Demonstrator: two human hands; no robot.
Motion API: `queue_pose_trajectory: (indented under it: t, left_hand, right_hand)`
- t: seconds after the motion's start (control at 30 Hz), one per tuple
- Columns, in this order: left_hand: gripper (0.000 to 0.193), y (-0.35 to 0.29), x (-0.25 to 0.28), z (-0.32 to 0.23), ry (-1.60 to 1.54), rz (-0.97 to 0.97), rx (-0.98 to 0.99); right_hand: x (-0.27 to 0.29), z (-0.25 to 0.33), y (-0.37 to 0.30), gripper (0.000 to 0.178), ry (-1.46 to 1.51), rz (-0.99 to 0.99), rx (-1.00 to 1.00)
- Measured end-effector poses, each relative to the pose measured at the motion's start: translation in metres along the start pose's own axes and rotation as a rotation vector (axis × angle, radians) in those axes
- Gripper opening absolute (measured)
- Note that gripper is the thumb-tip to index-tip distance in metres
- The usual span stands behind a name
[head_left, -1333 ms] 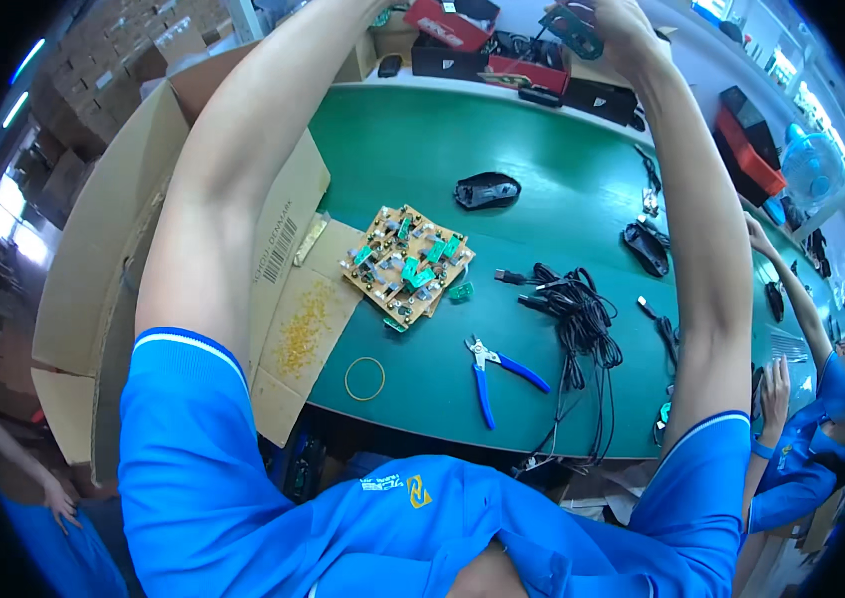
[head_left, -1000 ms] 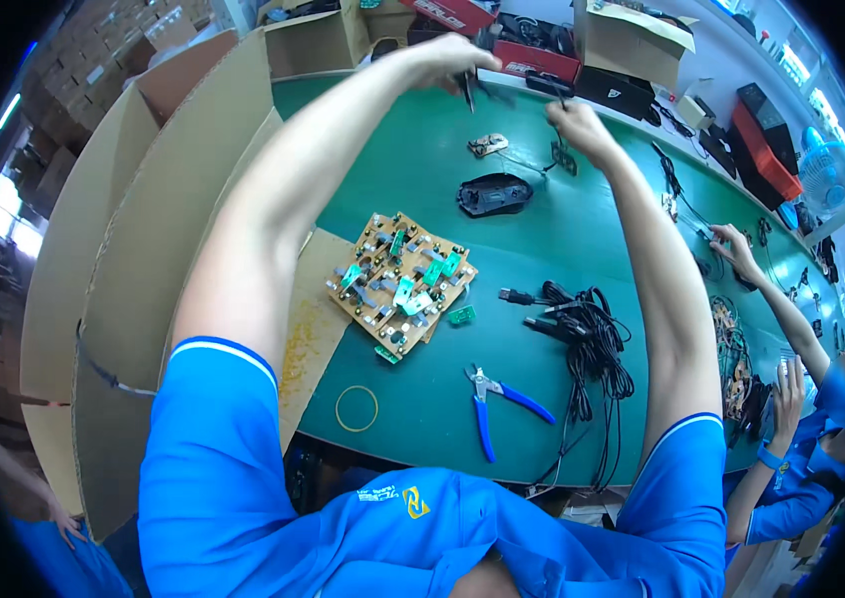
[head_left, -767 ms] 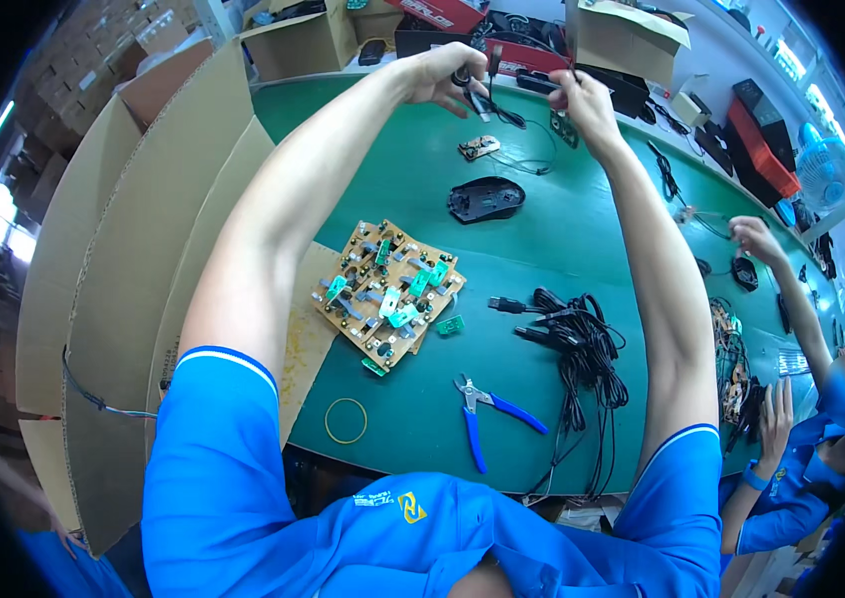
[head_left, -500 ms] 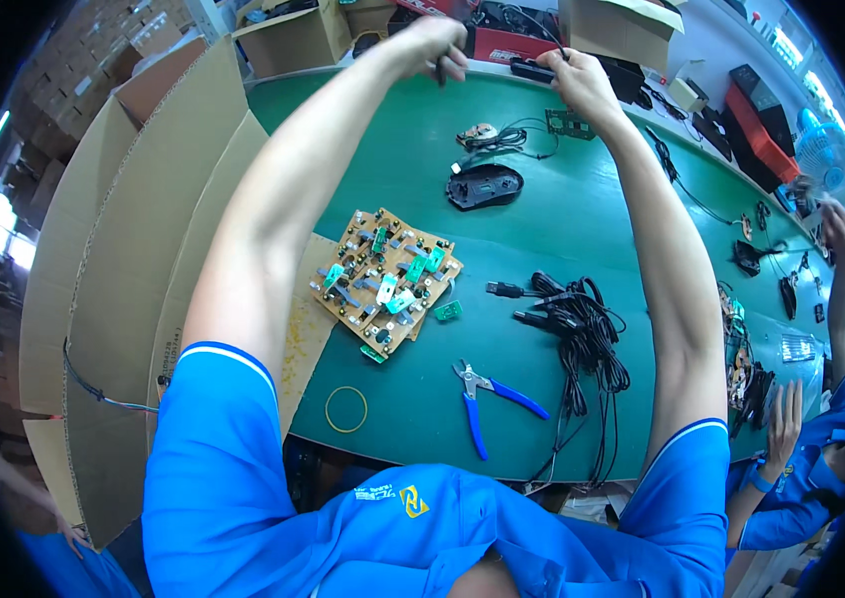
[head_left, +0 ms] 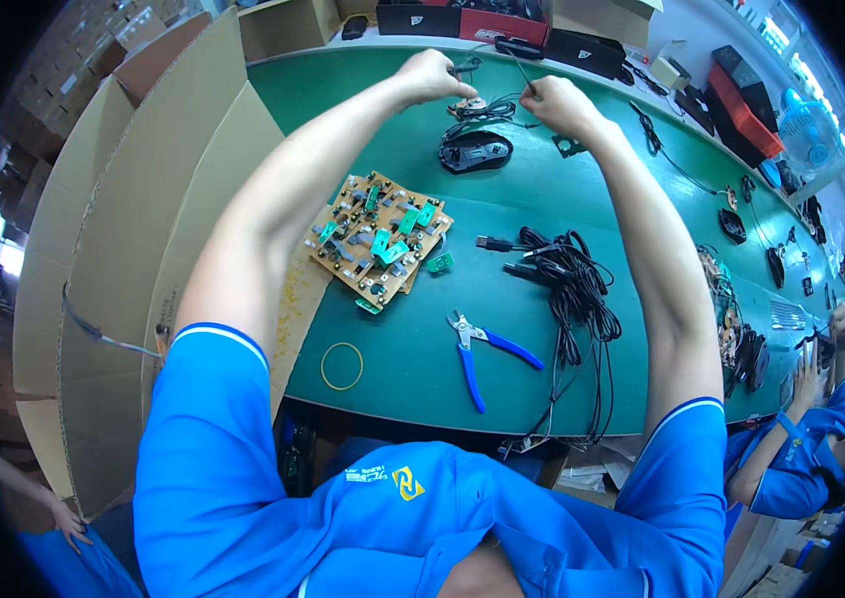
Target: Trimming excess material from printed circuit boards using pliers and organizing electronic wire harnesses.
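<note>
Both my hands reach to the far side of the green table. My left hand (head_left: 430, 78) is closed in a pinch beside a dark cable piece (head_left: 466, 66), which it seems to hold. My right hand (head_left: 557, 104) is closed round a black cable (head_left: 516, 66) that slants up from its fingers. Below and between them lies an open black mouse shell (head_left: 476, 151). A small round board with a coiled cable (head_left: 487, 112) sits just behind the shell, close to my left fingertips. Partly covered by my right wrist is a green circuit board (head_left: 569, 147).
Stacked brown circuit panels (head_left: 382, 234), a yellow rubber band (head_left: 342, 366), blue-handled cutters (head_left: 487, 356) and a black cable bundle (head_left: 567, 289) lie nearer me. A tall cardboard box (head_left: 123, 249) stands left. At right, a co-worker's arm (head_left: 771, 448) and a blue fan (head_left: 809, 135) show.
My left hand has come down and slightly nearer, and my right hand has shifted left and nearer. My view has tilted, so the table appears higher. The co-worker's raised hand has come down.
</note>
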State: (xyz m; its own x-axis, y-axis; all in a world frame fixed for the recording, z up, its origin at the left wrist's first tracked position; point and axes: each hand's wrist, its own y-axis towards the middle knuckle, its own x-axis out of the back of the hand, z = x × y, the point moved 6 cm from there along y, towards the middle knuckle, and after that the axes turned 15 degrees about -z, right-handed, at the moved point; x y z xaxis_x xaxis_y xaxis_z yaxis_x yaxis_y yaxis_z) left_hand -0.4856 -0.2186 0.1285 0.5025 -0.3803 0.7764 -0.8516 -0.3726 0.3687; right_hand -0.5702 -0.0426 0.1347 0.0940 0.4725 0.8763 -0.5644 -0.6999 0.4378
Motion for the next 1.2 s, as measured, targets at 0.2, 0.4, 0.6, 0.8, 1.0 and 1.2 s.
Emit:
queue_pose_trajectory:
  t: [0.2,0.4,0.6,0.8,1.0,1.2]
  left_hand:
    - [0.041,0.014,-0.060,0.002,0.233,0.217,0.034]
    - [0.042,0.024,-0.077,0.013,0.154,0.372,-0.134]
    - [0.051,0.024,-0.060,0.014,0.077,0.200,-0.229]
    - [0.060,0.020,-0.042,0.010,0.079,0.203,0.011]
    - [0.054,0.012,-0.027,0.027,0.016,0.097,0.033]
    - [0.042,-0.005,0.013,0.022,-0.157,0.108,0.179]
  right_hand:
    - [-0.025,-0.021,-0.013,0.023,-0.089,0.104,-0.044]
    - [-0.029,-0.026,-0.028,0.028,-0.039,0.161,-0.087]
    - [-0.021,0.009,-0.045,0.030,0.032,0.191,0.020]
    - [-0.035,0.043,-0.047,0.038,-0.123,0.098,0.218]
    - [-0.047,0.043,-0.036,0.040,-0.217,0.200,0.021]
    - [-0.013,0.045,-0.050,0.039,-0.075,0.099,0.000]
